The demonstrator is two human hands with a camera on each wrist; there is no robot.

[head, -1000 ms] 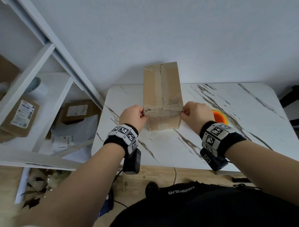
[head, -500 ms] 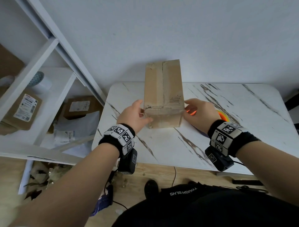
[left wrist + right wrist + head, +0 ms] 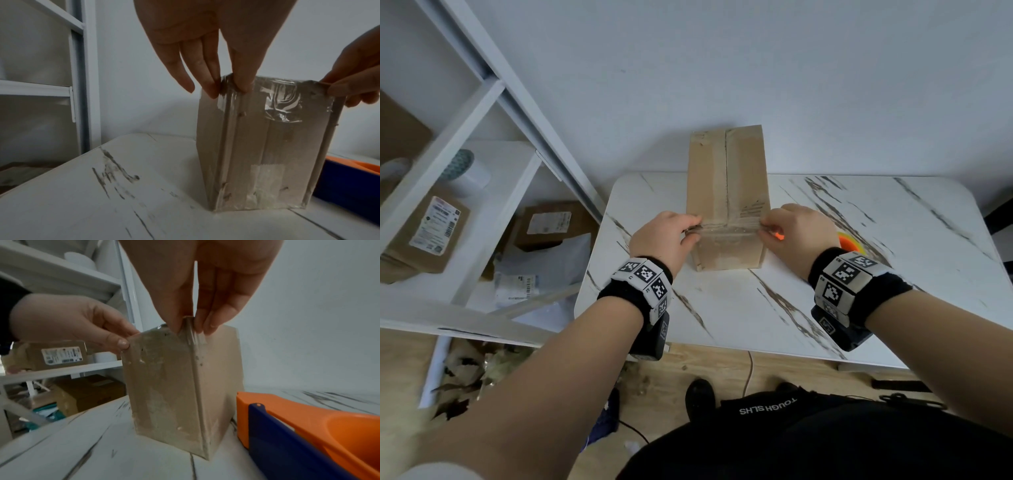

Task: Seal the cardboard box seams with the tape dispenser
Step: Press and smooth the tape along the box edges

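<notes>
At far left a white shelf unit [image 3: 452,144] holds labelled cardboard parcels [image 3: 428,236] and a white roll [image 3: 465,171]. Next comes the left hand [image 3: 664,240], its thumb and fingers [image 3: 209,78] pinching the left end of a strip of clear tape [image 3: 729,230] at the near top edge of the cardboard box [image 3: 727,192]. The box stands on the white marbled surface [image 3: 825,308], its far end close to the wall, and its top flaps meet in a seam running away from the person. The tape strip lies across the box's near top edge from corner to corner, with wrinkled film folding down onto the front face. The right hand [image 3: 798,236] pinches the strip's right end at the box's right corner, thumb and fingers [image 3: 213,311] closed on the bunched tape. Just right of the box, beside the right hand, the orange and blue tape dispenser [image 3: 308,431] lies on the surface.
</notes>
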